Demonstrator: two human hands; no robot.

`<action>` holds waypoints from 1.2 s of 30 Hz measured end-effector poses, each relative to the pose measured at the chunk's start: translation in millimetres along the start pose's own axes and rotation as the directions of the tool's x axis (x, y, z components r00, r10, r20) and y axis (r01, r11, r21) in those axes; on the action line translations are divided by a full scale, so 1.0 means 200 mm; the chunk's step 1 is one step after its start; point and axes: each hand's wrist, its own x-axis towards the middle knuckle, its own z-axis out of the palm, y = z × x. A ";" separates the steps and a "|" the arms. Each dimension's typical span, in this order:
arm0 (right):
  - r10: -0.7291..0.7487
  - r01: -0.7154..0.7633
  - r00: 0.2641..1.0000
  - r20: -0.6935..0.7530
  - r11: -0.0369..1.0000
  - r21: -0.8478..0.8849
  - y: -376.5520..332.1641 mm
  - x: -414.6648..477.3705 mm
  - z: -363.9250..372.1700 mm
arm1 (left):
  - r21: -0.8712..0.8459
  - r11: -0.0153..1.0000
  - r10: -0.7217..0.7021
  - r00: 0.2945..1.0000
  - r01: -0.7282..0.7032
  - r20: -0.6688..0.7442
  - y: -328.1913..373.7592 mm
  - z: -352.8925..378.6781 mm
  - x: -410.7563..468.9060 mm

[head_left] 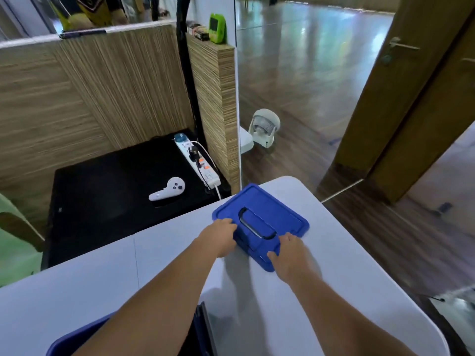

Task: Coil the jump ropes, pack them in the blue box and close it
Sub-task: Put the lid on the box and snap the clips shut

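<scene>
White table (pixel 334 253) carried the blue lid (pixel 272 206) at centre frame, about flat, handle recess up, its long axis running from upper left to lower right. It looked light, stiff and rather slick, so best taken by the rim. Left hand (pixel 218 237) and right hand (pixel 290 255) both had fingers (pixel 228 222) curled over its near edge, holding it. At lower left sat the box (pixel 66 341), ropes unseen; a controller (pixel 167 191) lay beyond.

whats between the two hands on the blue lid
In the head view, the recessed handle lies between the left hand and the right hand, in the middle of the blue lid that both hands hold by its near edge.
</scene>
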 end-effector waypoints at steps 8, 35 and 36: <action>-0.025 0.014 0.995 -0.096 0.994 -0.111 0.15 0.05 0.01 | 0.065 0.998 -0.012 0.999 0.015 -0.044 0.01 0.05 -0.02; 0.080 -0.069 0.991 -0.107 0.992 0.107 0.03 0.06 -0.22 | -0.313 0.920 -0.284 0.952 0.238 -0.112 0.02 -0.06 -0.21; 0.068 -0.054 0.990 -0.120 0.992 0.114 0.01 0.05 -0.25 | -0.323 0.918 -0.285 0.949 0.229 -0.137 0.02 -0.10 -0.25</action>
